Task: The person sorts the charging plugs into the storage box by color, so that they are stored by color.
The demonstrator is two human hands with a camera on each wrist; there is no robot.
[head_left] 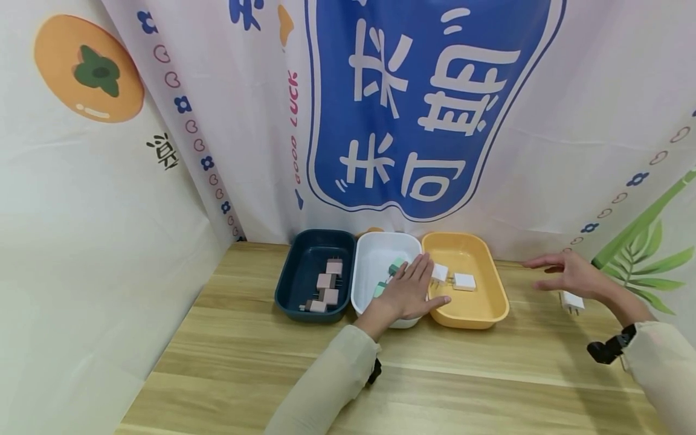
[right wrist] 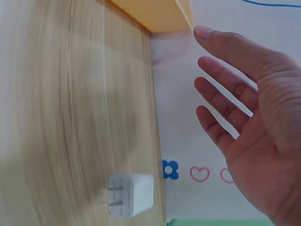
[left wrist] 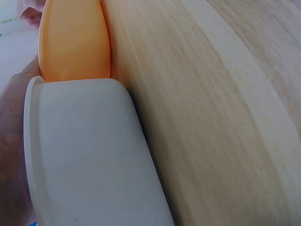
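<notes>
My left hand [head_left: 408, 293] is spread flat over the white tray [head_left: 361, 257] and the near left side of the yellow tray [head_left: 496, 284], its fingers straight and holding nothing. It hides part of both trays. Green plug chargers [head_left: 396, 266] lie in the white tray; white plug chargers [head_left: 464, 281] lie in the yellow one. My right hand [head_left: 573, 278] hovers to the right of the yellow tray with loosely bent, parted fingers and nothing in them. Close to it, a white charger [right wrist: 131, 195] rests on the table, its prongs showing.
At the left of the row stands a dark blue tray [head_left: 288, 281] with several pink chargers [head_left: 326, 281] inside. All three trays sit side by side on the wooden table [head_left: 228, 362], against a printed curtain [head_left: 261, 181] at the back.
</notes>
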